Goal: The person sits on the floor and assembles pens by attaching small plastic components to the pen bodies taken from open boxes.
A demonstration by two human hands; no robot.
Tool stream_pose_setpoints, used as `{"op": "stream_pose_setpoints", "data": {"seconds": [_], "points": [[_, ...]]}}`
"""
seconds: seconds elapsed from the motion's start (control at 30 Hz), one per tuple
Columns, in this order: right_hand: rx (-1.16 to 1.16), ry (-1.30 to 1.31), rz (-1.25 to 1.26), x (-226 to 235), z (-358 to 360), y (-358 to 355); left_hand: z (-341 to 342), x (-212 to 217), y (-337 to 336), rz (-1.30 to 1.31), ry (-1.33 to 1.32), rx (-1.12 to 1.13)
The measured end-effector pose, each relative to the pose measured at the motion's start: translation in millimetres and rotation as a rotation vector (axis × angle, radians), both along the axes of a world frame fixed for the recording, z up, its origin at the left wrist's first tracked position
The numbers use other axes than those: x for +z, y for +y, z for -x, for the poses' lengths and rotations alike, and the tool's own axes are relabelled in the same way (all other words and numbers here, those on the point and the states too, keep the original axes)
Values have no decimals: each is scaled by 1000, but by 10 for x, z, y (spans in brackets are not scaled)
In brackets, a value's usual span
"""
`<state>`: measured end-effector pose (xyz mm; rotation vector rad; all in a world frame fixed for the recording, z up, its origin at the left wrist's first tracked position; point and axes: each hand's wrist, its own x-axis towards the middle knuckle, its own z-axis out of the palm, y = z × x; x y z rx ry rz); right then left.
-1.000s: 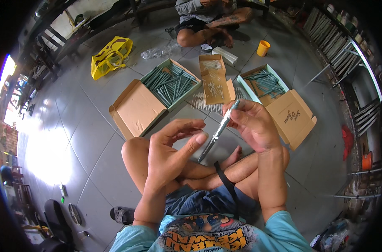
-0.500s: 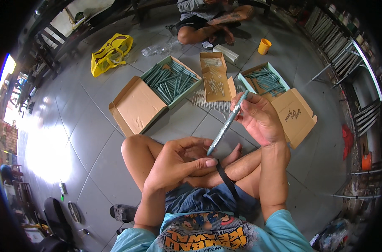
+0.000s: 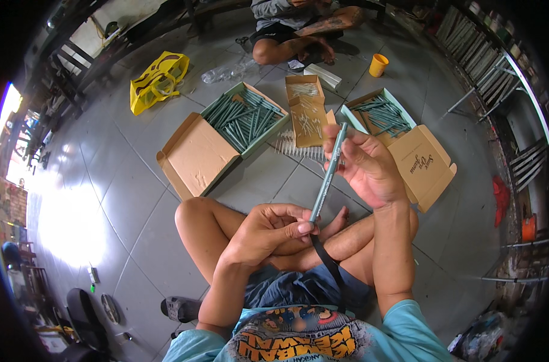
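A slim grey-green pen (image 3: 326, 181) with pale lettering along its barrel slants between my hands, above my crossed legs. My left hand (image 3: 265, 234) pinches its lower end between thumb and fingers. My right hand (image 3: 370, 164) grips the upper end, with its fingertips partly behind the barrel. Beyond my hands, a cardboard box (image 3: 196, 158) with its lid folded open holds many similar green pens (image 3: 244, 120). To the right, a second open box (image 3: 424, 164) holds more of them. Between these stands a small brown box (image 3: 315, 137) with thin whitish pieces inside.
A row of clear pointed pieces (image 3: 291, 148) lies by the small box. Farther off are a yellow bag (image 3: 156, 84), clear crumpled plastic (image 3: 223, 73), an orange cup (image 3: 378, 65) and a seated person (image 3: 292, 33). Metal racks (image 3: 504, 78) line the right side; a sandal (image 3: 182, 308) lies at lower left.
My left hand has moved slightly right and closed on the pen's lower end. The pen stands a little steeper, and my right hand has shifted slightly left with it.
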<state>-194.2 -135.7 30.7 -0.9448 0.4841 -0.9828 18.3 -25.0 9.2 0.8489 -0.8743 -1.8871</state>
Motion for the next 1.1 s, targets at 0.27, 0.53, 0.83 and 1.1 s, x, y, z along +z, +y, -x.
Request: {"op": "stream_pose_setpoints", "data": {"seconds": [0.27, 0.53, 0.83, 1.1], "points": [[-234, 274, 134, -13, -235, 629, 54, -126, -142, 170, 48, 349], [-227, 156, 113, -34, -409, 725, 47, -79, -144, 276, -122, 389], [-249, 120, 69, -98, -452, 727, 47, -130, -152, 308, -118, 436], [-246, 94, 41, -127, -469, 731, 57, -137, -141, 272, -131, 434]]}}
